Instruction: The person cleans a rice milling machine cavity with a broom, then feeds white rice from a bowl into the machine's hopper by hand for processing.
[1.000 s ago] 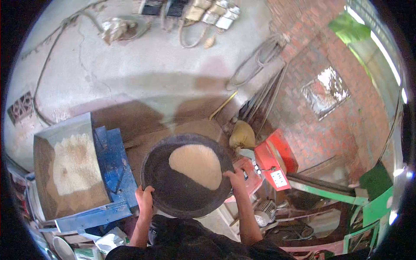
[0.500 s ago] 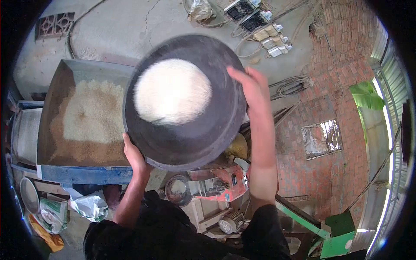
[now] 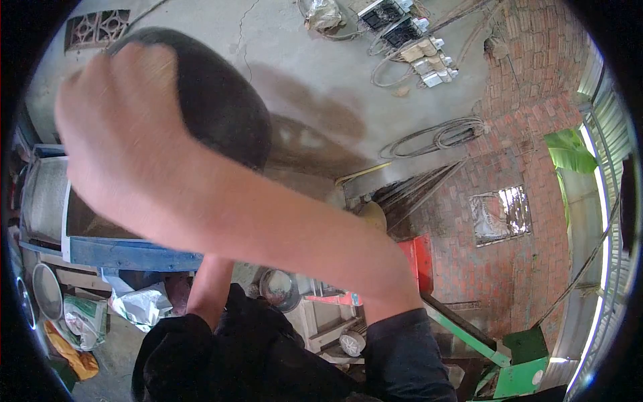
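Note:
A large dark basin (image 3: pixel 221 100) is steeply tipped at the upper left, above the hopper (image 3: pixel 134 253) with a blue frame. My right hand (image 3: pixel 127 120) is closed, its fingers curled at the basin's far rim. The right forearm crosses the view and covers much of the hopper. Behind that arm my left hand is hidden; only its wrist and forearm (image 3: pixel 209 288) show, below the basin. The inside of the basin and any grain in it are out of sight.
A small pan (image 3: pixel 279 289) with pale material stands by a red machine (image 3: pixel 420 264) and a motor (image 3: pixel 352 344). White sacks (image 3: pixel 144 305) lie at lower left. Coiled cable (image 3: pixel 455 132) and electrical boxes (image 3: pixel 405 33) are along the wall. A green metal chute (image 3: pixel 522 375) sits lower right.
The basin, earlier facing me with a white grain heap inside, has moved left and turned over toward the hopper. My right arm has swung left across the view, hiding my left hand.

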`<action>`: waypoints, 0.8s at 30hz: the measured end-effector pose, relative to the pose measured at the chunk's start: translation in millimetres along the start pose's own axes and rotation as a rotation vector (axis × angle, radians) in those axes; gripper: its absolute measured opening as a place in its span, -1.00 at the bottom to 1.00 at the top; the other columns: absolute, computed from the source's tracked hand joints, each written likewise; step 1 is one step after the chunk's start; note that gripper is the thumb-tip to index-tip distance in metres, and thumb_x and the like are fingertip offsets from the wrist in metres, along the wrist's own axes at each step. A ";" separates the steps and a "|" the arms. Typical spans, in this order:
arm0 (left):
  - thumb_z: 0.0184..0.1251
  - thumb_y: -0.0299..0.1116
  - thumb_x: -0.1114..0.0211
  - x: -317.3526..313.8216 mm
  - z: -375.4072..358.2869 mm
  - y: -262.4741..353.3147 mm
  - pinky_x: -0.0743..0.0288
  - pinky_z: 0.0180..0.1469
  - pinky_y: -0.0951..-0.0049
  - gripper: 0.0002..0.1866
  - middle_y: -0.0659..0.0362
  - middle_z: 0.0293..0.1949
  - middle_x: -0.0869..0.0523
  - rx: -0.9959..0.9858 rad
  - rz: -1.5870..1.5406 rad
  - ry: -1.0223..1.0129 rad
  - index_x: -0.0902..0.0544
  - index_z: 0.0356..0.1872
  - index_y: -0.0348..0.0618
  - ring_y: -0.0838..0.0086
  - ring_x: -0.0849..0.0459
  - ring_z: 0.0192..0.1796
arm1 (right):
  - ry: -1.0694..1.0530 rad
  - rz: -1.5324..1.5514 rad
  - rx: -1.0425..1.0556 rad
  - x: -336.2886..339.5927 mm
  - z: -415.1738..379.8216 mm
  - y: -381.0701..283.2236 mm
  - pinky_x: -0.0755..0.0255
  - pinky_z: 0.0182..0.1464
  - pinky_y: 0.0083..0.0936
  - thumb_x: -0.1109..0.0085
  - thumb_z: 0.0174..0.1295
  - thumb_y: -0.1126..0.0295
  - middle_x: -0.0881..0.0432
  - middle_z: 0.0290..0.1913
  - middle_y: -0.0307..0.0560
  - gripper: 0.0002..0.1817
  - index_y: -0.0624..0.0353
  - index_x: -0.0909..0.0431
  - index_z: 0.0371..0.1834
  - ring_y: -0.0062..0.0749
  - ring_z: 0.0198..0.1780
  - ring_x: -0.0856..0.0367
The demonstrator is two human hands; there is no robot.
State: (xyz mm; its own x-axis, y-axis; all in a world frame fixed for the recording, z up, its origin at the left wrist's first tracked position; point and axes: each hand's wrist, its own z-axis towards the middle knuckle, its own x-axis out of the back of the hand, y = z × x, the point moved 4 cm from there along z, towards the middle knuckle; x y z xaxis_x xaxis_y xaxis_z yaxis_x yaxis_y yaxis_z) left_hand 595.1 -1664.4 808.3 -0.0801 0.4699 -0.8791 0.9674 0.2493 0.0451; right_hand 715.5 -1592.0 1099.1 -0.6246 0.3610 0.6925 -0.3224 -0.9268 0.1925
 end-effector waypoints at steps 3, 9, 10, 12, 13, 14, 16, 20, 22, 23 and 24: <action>0.44 0.04 0.30 -2.9 1.5 2.0 -0.12 0.37 0.17 -0.40 0.13 0.31 -0.35 -0.013 -0.007 -0.019 -0.29 0.32 -0.13 0.22 -0.29 0.34 | -0.202 0.059 0.093 -5.9 -11.0 -21.4 -0.17 -0.54 -0.41 -0.29 -0.12 0.31 -0.49 -0.66 -0.13 -0.80 0.23 -0.61 -0.55 -0.40 -0.62 -0.45; 0.42 0.05 0.28 -9.1 6.2 2.6 -0.12 0.36 0.16 -0.40 0.13 0.30 -0.36 0.008 0.020 -0.051 -0.30 0.31 -0.13 0.22 -0.29 0.33 | -0.387 0.107 0.037 -13.6 -27.4 -16.8 -0.29 -0.51 -0.37 -0.25 -0.13 0.32 -0.55 -0.64 -0.09 -0.83 0.20 -0.60 -0.61 -0.38 -0.57 -0.56; 0.41 0.05 0.27 -9.6 6.7 3.0 -0.12 0.36 0.16 -0.39 0.13 0.30 -0.36 0.008 0.025 -0.050 -0.30 0.31 -0.13 0.22 -0.30 0.33 | -0.428 0.122 0.015 -13.1 -27.4 -10.0 -0.33 -0.50 -0.36 -0.25 -0.13 0.32 -0.58 -0.64 -0.07 -0.84 0.19 -0.61 -0.61 -0.36 -0.56 -0.60; 0.41 0.05 0.27 -11.4 7.7 4.6 -0.12 0.36 0.16 -0.39 0.13 0.30 -0.36 0.000 0.037 -0.057 -0.30 0.30 -0.13 0.22 -0.30 0.33 | -0.437 0.092 -0.106 -0.1 -24.2 13.0 -0.43 -0.48 -0.29 -0.21 -0.12 0.34 -0.59 -0.67 -0.03 -0.86 0.19 -0.61 -0.62 -0.23 -0.56 -0.64; 0.40 0.05 0.26 -12.7 8.2 5.6 -0.12 0.36 0.16 -0.39 0.13 0.30 -0.36 -0.005 0.043 -0.067 -0.30 0.30 -0.13 0.22 -0.30 0.32 | -0.385 0.076 -0.181 8.3 -25.0 26.6 -0.45 -0.47 -0.27 -0.21 -0.09 0.34 -0.58 -0.67 -0.02 -0.85 0.19 -0.61 -0.61 -0.18 -0.56 -0.64; 0.40 0.05 0.26 -14.2 9.0 6.6 -0.12 0.36 0.16 -0.39 0.13 0.30 -0.36 -0.007 0.050 -0.081 -0.31 0.30 -0.14 0.22 -0.30 0.32 | -0.331 0.056 -0.256 15.9 -27.8 40.6 -0.47 -0.45 -0.24 -0.21 -0.05 0.33 -0.57 -0.68 0.00 -0.85 0.18 -0.61 -0.60 -0.13 -0.56 -0.64; 0.39 0.05 0.25 -18.0 11.1 8.0 -0.12 0.36 0.16 -0.39 0.13 0.29 -0.37 0.006 0.074 -0.116 -0.31 0.30 -0.14 0.22 -0.30 0.32 | -0.140 0.034 -0.393 37.3 -40.2 72.1 -0.50 -0.42 -0.26 -0.24 -0.03 0.29 -0.55 -0.68 0.03 -0.83 0.16 -0.59 -0.60 -0.06 -0.54 -0.63; 0.33 0.00 0.14 6.8 -3.9 28.2 -0.14 0.33 0.06 -0.41 0.07 0.24 -0.42 -0.076 0.159 -0.178 -0.41 0.21 -0.22 0.14 -0.36 0.24 | 0.129 0.080 -0.616 91.7 -114.6 127.5 -0.22 -0.56 -0.32 -0.31 0.02 0.25 -0.31 -0.73 0.02 -0.62 0.23 -0.32 -0.66 -0.11 -0.67 -0.33; 0.32 0.09 0.16 20.3 -14.2 37.4 -0.18 0.30 -0.02 -0.36 0.05 0.24 -0.42 -0.047 0.324 -0.128 -0.38 0.24 -0.17 0.09 -0.35 0.25 | 0.212 0.070 -0.782 114.3 -174.3 137.1 -0.13 -0.55 -0.36 -0.30 0.07 0.26 -0.19 -0.69 -0.01 -0.56 0.25 -0.22 -0.64 -0.26 -0.63 -0.14; 0.33 0.17 0.18 30.2 -13.6 42.0 -0.20 0.29 -0.05 -0.32 0.04 0.27 -0.40 -0.016 0.362 -0.173 -0.37 0.25 -0.14 0.08 -0.37 0.25 | 0.260 0.027 -0.857 121.1 -204.2 137.3 -0.11 -0.55 -0.38 -0.29 0.09 0.28 -0.15 -0.68 -0.03 -0.56 0.25 -0.20 -0.64 -0.35 -0.61 -0.10; 0.40 0.14 0.18 28.0 -30.9 42.8 -0.19 0.32 0.03 -0.34 0.05 0.30 -0.35 -0.007 0.392 -0.246 -0.32 0.30 -0.18 0.13 -0.34 0.29 | 0.299 -0.008 -0.923 129.3 -235.3 137.1 -0.08 -0.55 -0.39 -0.28 0.11 0.30 -0.12 -0.67 -0.05 -0.55 0.25 -0.17 -0.64 -0.43 -0.58 -0.07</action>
State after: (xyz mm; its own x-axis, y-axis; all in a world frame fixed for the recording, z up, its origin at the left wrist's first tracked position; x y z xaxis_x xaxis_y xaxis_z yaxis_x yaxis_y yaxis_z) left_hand 626.8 -1614.5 800.3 0.3518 0.3151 -0.8814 0.9116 0.0985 0.3991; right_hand 423.2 -1648.1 1051.5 -0.7343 0.4962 0.4632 -0.6788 -0.5251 -0.5134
